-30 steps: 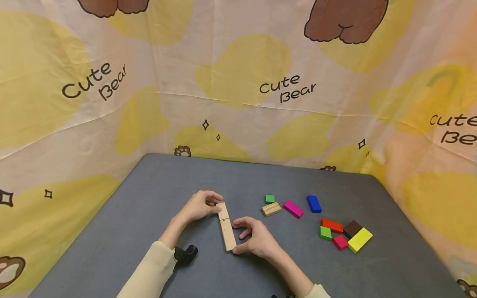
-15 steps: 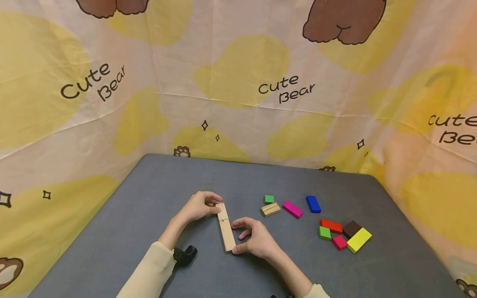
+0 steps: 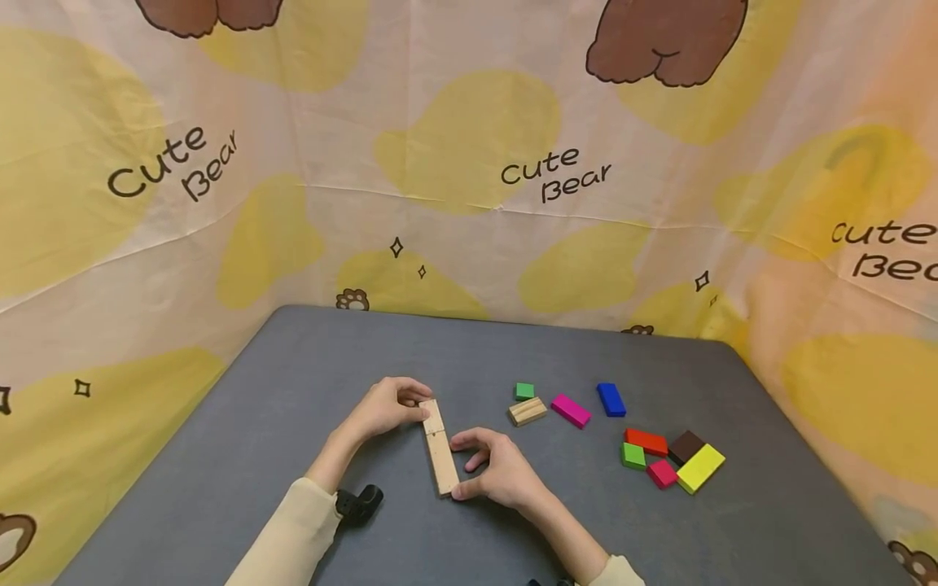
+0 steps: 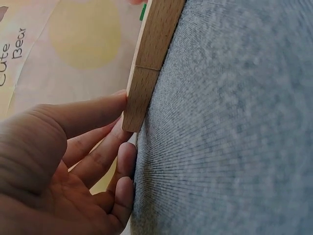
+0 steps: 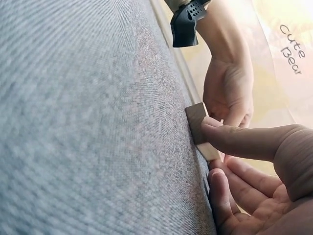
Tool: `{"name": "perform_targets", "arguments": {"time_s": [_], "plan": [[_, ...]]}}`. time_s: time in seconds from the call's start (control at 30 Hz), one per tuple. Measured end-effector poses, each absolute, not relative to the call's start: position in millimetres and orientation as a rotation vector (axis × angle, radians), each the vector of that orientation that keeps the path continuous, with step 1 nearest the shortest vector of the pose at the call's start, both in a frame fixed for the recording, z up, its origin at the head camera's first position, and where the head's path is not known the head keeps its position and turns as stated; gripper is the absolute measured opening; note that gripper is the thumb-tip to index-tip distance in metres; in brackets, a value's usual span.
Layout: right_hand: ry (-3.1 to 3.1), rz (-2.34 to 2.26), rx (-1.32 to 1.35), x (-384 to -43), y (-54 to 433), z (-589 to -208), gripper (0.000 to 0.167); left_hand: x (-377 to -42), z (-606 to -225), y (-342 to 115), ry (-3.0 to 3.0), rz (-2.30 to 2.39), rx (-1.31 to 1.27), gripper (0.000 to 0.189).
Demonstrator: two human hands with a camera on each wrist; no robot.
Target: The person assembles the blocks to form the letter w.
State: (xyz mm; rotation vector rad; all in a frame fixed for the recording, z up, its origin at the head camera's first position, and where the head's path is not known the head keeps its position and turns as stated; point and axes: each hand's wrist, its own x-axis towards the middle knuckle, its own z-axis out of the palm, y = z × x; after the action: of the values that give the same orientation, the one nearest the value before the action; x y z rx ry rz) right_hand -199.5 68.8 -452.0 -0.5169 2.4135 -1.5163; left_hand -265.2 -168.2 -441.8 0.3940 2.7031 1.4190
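At the left, a cream fabric sleeve ends above a black plastic wrist device, and my left hand reaches from it over the grey cloth-covered table. My left thumb and fingers pinch the far end of a short pale wooden block, which lies flat. Its near end meets a longer pale wooden block, so the two form one straight strip with a thin seam between them, slanting slightly in front of me. My right hand grips the near end of the longer one: my thumb is against its end and my fingers are curled by its right side.

Further right, a small green square block sits just beyond a striped brown wooden block. Then come a magenta oblong block and a blue oblong block, apart from each other. At the far right, five pieces lie clustered: a light green square block, a red oblong block, a crimson square block, a dark brown block and a yellow oblong block.
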Motion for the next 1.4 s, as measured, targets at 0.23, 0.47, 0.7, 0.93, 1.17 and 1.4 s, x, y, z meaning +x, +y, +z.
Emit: {"name": "perform_targets", "arguments": {"time_s": [0.23,0.47,0.7,0.93,1.17,1.4], "plan": [[2.413,-1.509,-0.549,-198.7,71.3,-453.4,0.061,-246.1,-440.4,-165.3,2.874,1.34,0.369,0.048],[2.394,-1.534,-0.557,-199.6,72.1,-452.3,0.06,-213.9,-429.9,-160.3,2.861,1.383,0.423,0.049],[2.373,-1.546,-0.543,-200.8,73.1,-453.1,0.061,-200.0,-435.9,-151.3,2.793,1.447,0.421,0.046],[2.358,-1.546,-0.547,-200.6,72.6,-454.3,0.061,-199.6,-448.3,-148.0,2.77,1.456,0.463,0.044],[2.349,-1.56,-0.537,-201.8,73.7,-455.3,0.061,-201.7,-452.0,-145.5,2.781,1.474,0.421,0.044],[2.336,-1.567,-0.551,-204.3,74.8,-455.3,0.061,-201.4,-454.5,-145.5,2.743,1.545,0.392,0.044]]}}
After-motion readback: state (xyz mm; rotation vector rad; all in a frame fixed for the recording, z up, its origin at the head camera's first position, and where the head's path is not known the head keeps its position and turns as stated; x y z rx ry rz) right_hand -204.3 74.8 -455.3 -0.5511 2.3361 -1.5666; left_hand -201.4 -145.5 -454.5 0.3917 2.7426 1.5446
